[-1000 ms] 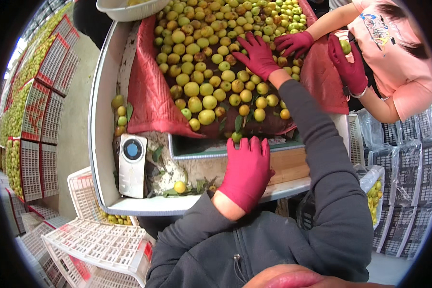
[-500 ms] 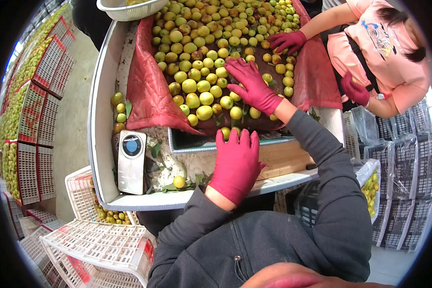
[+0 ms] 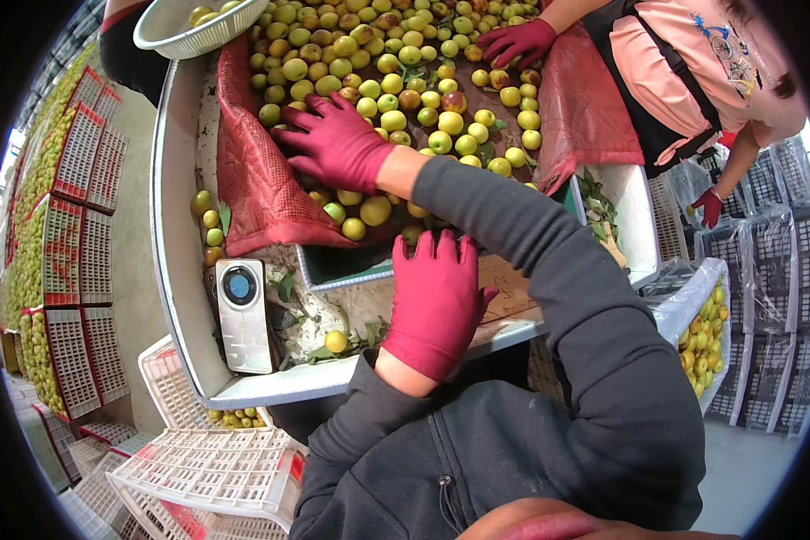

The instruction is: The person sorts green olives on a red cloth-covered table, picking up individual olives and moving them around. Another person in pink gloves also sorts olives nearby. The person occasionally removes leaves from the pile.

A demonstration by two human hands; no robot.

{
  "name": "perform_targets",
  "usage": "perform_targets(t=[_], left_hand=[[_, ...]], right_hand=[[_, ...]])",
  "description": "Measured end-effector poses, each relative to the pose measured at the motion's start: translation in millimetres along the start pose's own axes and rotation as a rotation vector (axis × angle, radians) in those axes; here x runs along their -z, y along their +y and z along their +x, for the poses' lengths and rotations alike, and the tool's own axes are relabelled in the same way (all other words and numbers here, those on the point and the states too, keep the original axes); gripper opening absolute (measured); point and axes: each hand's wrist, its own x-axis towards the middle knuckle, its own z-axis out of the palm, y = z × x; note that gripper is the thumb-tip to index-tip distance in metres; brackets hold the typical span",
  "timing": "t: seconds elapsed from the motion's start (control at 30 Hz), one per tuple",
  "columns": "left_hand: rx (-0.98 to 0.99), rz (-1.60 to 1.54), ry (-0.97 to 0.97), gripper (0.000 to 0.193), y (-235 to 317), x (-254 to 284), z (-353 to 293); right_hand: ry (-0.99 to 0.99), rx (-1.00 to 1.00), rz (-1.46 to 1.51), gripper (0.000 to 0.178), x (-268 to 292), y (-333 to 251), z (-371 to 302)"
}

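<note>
Small round yellow-green fruits (image 3: 391, 120), some with brown patches and jujube-like, lie loose on a red quilted cloth (image 3: 265, 198) in a white-walled sorting tray (image 3: 166, 225). My right hand (image 3: 342, 148), in a crimson glove, reaches across to the left side of the fruits. Its fingers are spread over several of them, and none is visibly gripped. Nearer to me, my left hand (image 3: 434, 306), gloved alike, rests open with fingers stretched forward at the rim of a dark green bin (image 3: 355, 261). Whatever lies beneath its palm is hidden.
A silver device (image 3: 243, 315) with a round lens stands in the tray's near left corner. Across the right side, a co-worker's gloved hand (image 3: 517, 43) touches fruits. A white basket (image 3: 198, 31) sits at the far left. Crates (image 3: 211, 468) and a lined fruit crate (image 3: 706, 337) flank me.
My right hand has swept left across the fruits, while my left hand has stayed nearly in place. The co-worker's other hand has moved out to the right, towards the stacked crates.
</note>
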Motion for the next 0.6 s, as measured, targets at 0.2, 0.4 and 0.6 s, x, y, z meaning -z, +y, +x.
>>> perform_targets(t=[0.2,0.4,0.6], left_hand=[[-0.001,-0.016,0.011,0.068,0.0,-5.0,1.6],[0.016,0.001,0.067,0.073,1.3,-2.8,-4.7],[0.037,0.003,0.052,0.073,4.3,-7.4,-2.0]], right_hand=[[-0.164,-0.006,0.044,0.069,42.1,23.1,-68.4],[-0.258,-0.103,-0.039,0.074,88.6,46.1,-115.1],[-0.049,-0.345,-0.102,0.074,67.7,108.8,-119.3]])
